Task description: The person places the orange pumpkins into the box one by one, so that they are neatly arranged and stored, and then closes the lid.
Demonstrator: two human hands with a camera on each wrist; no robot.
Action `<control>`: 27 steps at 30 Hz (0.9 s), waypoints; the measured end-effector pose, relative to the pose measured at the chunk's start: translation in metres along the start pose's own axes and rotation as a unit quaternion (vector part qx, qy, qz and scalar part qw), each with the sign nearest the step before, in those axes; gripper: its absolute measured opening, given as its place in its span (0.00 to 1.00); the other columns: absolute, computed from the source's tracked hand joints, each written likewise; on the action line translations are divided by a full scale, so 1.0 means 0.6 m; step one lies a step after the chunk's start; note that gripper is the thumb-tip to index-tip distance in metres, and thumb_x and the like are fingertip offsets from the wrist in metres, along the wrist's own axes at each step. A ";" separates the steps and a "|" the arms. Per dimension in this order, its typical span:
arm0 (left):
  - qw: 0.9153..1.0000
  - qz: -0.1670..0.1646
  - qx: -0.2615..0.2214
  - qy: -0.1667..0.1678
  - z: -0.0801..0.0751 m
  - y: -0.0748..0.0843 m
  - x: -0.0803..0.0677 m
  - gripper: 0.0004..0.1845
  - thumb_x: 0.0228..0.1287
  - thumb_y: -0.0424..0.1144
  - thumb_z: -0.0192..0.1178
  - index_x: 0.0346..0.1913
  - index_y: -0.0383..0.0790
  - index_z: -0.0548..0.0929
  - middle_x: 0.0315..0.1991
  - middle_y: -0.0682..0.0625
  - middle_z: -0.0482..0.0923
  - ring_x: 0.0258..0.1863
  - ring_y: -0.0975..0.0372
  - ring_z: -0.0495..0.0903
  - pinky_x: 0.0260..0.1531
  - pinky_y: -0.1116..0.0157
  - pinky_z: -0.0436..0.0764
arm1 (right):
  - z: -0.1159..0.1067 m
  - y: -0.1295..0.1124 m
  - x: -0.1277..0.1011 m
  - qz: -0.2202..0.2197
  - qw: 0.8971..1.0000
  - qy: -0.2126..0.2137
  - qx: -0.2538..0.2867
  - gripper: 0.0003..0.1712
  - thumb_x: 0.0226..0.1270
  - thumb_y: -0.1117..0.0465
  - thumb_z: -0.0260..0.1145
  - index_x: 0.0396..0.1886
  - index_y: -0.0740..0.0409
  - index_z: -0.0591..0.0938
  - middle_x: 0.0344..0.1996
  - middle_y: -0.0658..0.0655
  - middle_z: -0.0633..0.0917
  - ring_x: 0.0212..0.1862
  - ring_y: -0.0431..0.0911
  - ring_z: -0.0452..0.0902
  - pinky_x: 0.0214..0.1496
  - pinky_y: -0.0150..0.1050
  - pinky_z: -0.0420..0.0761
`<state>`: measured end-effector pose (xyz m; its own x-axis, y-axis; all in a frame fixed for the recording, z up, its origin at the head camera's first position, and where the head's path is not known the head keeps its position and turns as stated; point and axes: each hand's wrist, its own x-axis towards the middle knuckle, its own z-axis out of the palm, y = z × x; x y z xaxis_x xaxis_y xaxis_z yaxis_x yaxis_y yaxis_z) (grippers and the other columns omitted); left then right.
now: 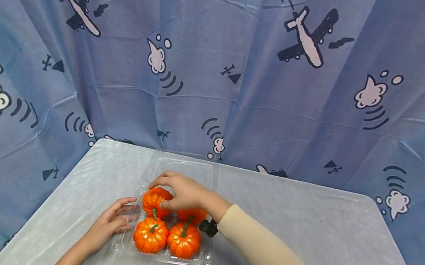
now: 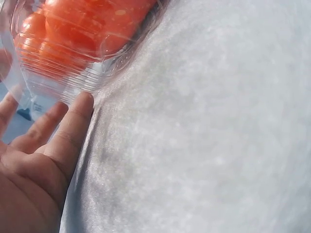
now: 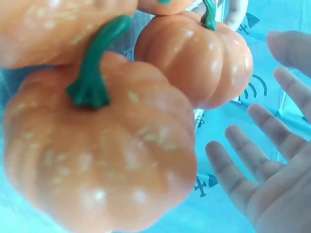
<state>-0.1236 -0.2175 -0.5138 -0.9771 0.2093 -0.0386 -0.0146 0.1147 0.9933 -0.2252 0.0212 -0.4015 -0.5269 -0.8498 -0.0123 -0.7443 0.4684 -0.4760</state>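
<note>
Several small orange toy pumpkins with green stems sit in a clear plastic clamshell box [image 1: 182, 262], its lid [image 1: 186, 164] laid back. Over the back-left pumpkin [image 1: 152, 198] reaches my right hand [image 1: 185, 192], partly covering the back-right pumpkin [image 1: 198, 216]. In the right wrist view its fingers [image 3: 277, 131] are spread beside a pumpkin [image 3: 194, 63], with a gap between. At the box's left side is my left hand [image 1: 106, 225], fingers extended; in the left wrist view a fingertip [image 2: 83, 99] meets the ribbed wall. Toward the front sit a left pumpkin [image 1: 148, 239] and a right pumpkin [image 1: 185, 245].
A pale grey cloth covers the table [image 1: 305, 232], extending right of the box. Behind it hangs a blue curtain [image 1: 204, 79] printed with planes and clouds. A black wrist camera [image 1: 209, 228] on my right arm hangs close to the box's right side.
</note>
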 end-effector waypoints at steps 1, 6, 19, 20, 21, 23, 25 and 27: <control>1.000 0.000 0.002 -0.001 0.000 0.000 0.000 0.28 0.69 0.30 0.48 0.71 0.37 0.59 0.65 0.27 0.64 0.60 0.37 0.71 0.48 0.63 0.82 | -0.001 0.003 -0.004 0.007 1.000 0.006 0.012 0.26 0.58 0.60 0.68 0.59 0.44 0.79 0.57 0.48 0.78 0.61 0.44 0.73 0.64 0.39 0.73; 1.000 -0.007 0.006 0.004 0.000 -0.001 0.001 0.28 0.69 0.30 0.48 0.71 0.37 0.59 0.65 0.27 0.64 0.60 0.38 0.72 0.48 0.62 0.82 | -0.007 0.016 -0.022 0.045 0.997 0.036 0.053 0.24 0.60 0.57 0.67 0.57 0.41 0.79 0.57 0.46 0.78 0.59 0.44 0.74 0.62 0.43 0.74; 1.000 -0.009 0.004 0.006 -0.002 -0.005 0.003 0.28 0.68 0.30 0.48 0.71 0.37 0.59 0.66 0.28 0.64 0.59 0.43 0.74 0.47 0.64 0.82 | -0.019 0.066 -0.073 0.078 0.979 0.161 0.100 0.16 0.61 0.59 0.64 0.50 0.50 0.83 0.51 0.49 0.84 0.50 0.47 0.78 0.57 0.45 0.78; 1.000 -0.009 0.005 0.006 -0.002 -0.005 0.003 0.28 0.69 0.30 0.48 0.71 0.37 0.59 0.66 0.28 0.64 0.59 0.43 0.75 0.47 0.64 0.82 | -0.019 0.070 -0.076 0.085 0.976 0.172 0.104 0.15 0.61 0.59 0.64 0.49 0.50 0.83 0.50 0.49 0.84 0.49 0.47 0.79 0.56 0.45 0.79; 1.000 -0.008 0.005 0.006 -0.002 -0.005 0.003 0.28 0.69 0.30 0.48 0.71 0.37 0.59 0.66 0.28 0.64 0.58 0.44 0.75 0.47 0.64 0.82 | -0.018 0.073 -0.080 0.089 0.973 0.183 0.111 0.15 0.61 0.59 0.64 0.48 0.51 0.84 0.50 0.50 0.84 0.49 0.47 0.79 0.56 0.46 0.79; 1.000 -0.007 0.006 0.006 -0.002 -0.005 0.003 0.28 0.69 0.30 0.48 0.71 0.37 0.59 0.66 0.28 0.64 0.58 0.45 0.76 0.47 0.65 0.82 | -0.015 0.081 -0.085 0.100 0.966 0.201 0.124 0.14 0.61 0.60 0.64 0.46 0.51 0.84 0.49 0.51 0.85 0.48 0.48 0.79 0.55 0.46 0.80; 1.000 -0.005 0.006 0.005 -0.002 -0.005 0.003 0.28 0.69 0.30 0.48 0.71 0.37 0.59 0.66 0.28 0.64 0.58 0.45 0.76 0.47 0.65 0.82 | -0.012 0.089 -0.090 0.110 0.960 0.216 0.137 0.13 0.60 0.60 0.64 0.46 0.52 0.84 0.48 0.52 0.85 0.48 0.50 0.80 0.54 0.45 0.80; 1.000 -0.004 0.005 0.005 -0.002 -0.005 0.003 0.28 0.69 0.30 0.48 0.71 0.37 0.59 0.66 0.28 0.64 0.58 0.45 0.76 0.47 0.65 0.82 | -0.009 0.096 -0.094 0.112 0.955 0.231 0.151 0.13 0.60 0.61 0.63 0.45 0.54 0.84 0.48 0.54 0.85 0.48 0.53 0.80 0.53 0.46 0.80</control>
<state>-0.1254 -0.2185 -0.5167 -0.9789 0.1988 -0.0463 -0.0211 0.1271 0.9917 -0.2408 0.0975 -0.4234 -0.8351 -0.5072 0.2131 -0.4773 0.4754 -0.7390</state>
